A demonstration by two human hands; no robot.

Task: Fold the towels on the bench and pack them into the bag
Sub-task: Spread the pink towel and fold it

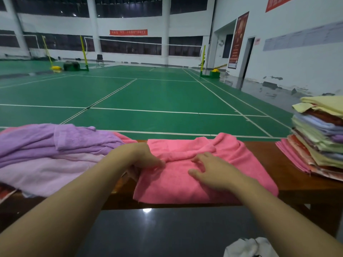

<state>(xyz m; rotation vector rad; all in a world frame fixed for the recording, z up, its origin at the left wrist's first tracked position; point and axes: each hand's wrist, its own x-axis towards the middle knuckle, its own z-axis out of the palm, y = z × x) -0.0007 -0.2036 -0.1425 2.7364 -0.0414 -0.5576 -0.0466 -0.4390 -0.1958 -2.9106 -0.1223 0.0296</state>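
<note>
A pink towel (185,186) lies spread across the middle of the wooden bench (304,184), with a rumpled fold along its far half. My left hand (143,156) grips the towel's left edge, fingers curled into the cloth. My right hand (209,169) rests on top of the towel near its centre, fingers spread and loosely bent. A heap of unfolded purple and lilac towels (48,153) covers the bench's left end. No bag can be made out for sure.
A tall stack of folded towels (319,141) in several colours stands at the bench's right end. Something white (248,247) lies on the dark floor at the bottom. Beyond the bench stretches a green badminton court (148,97).
</note>
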